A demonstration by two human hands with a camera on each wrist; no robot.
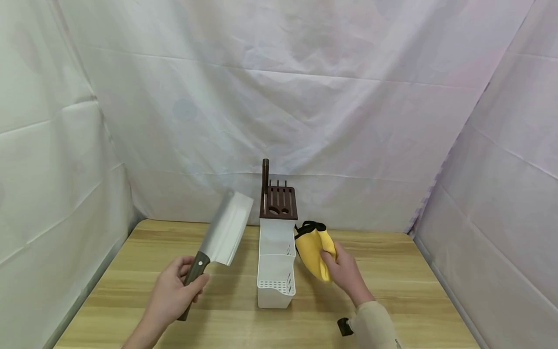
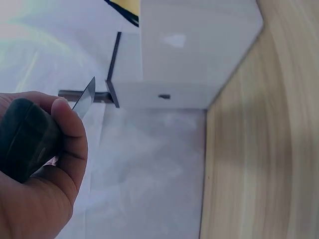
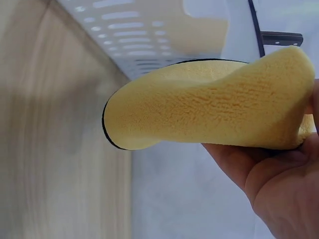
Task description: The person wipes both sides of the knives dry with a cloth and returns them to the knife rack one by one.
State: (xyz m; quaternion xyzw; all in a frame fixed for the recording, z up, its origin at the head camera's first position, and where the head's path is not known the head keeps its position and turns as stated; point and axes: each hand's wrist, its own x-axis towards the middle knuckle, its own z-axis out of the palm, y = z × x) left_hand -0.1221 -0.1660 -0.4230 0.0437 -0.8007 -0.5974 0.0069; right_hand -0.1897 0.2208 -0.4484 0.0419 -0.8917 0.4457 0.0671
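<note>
My left hand (image 1: 174, 291) grips a cleaver by its dark handle (image 1: 196, 269); the broad steel blade (image 1: 228, 228) points up and away, left of the knife holder. In the left wrist view the handle's butt (image 2: 30, 139) fills the palm, and only a sliver of blade (image 2: 87, 98) shows past the fingers. On the other side, my right hand (image 1: 344, 271) holds a folded yellow cloth (image 1: 311, 249) with black edging, just right of the holder. The right wrist view shows the fluffy cloth (image 3: 199, 109) bunched in the fingers, part of which it hides.
Between the hands stands a white knife holder (image 1: 276, 264) with perforated front bins and a brown slotted top (image 1: 281, 201). One dark-handled knife (image 1: 265, 172) stands in a left slot. A small black object (image 1: 345, 326) is near the right sleeve. White curtains (image 1: 279, 106) surround the wooden table (image 1: 157, 242).
</note>
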